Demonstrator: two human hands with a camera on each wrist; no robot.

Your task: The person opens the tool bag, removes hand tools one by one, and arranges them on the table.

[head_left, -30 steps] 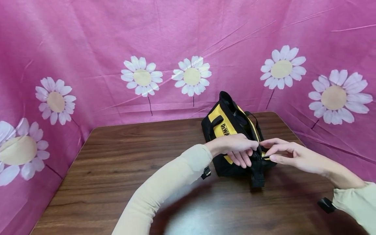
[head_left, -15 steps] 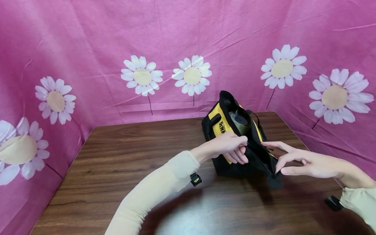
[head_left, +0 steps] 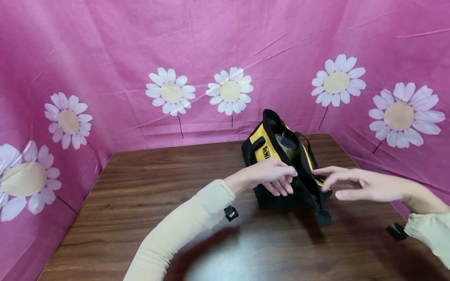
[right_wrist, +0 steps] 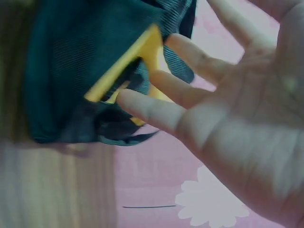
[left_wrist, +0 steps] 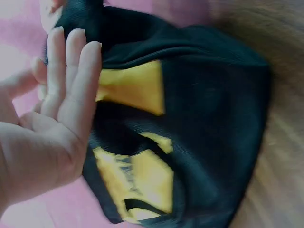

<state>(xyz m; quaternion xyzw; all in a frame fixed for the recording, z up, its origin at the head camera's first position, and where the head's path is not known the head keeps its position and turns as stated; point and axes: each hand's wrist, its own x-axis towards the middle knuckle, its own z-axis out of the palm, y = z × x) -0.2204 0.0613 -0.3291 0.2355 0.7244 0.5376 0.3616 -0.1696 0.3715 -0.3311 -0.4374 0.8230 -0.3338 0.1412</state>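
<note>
A black and yellow DeWalt tool bag [head_left: 268, 199] stands on the right half of the table, its zippered mouth spread apart. Inside its far end sits a rounded olive-green thing with a grey top [head_left: 288, 143]. My left hand [head_left: 268, 175] pinches the near rim of the mouth between thumb and index finger. Its other three fingers [left_wrist: 71, 71] stretch straight in the left wrist view. On the bag's right side, my right hand [head_left: 372, 185] has its fingers spread beside the opening and holds nothing. The right wrist view shows those fingers overlapping the bag's yellow trim [right_wrist: 123, 61].
The brown wooden table [head_left: 158, 175] extends left and forward of the bag. Behind it and on both sides hangs a pink cloth [head_left: 225, 35] printed with white daisies. A black strap end [head_left: 323, 217] of the bag sticks out toward me.
My left hand has drawn the rim leftward, and the bag's mouth has widened, exposing the olive-green thing. My right hand has let go of the mouth's near end and moved slightly away.
</note>
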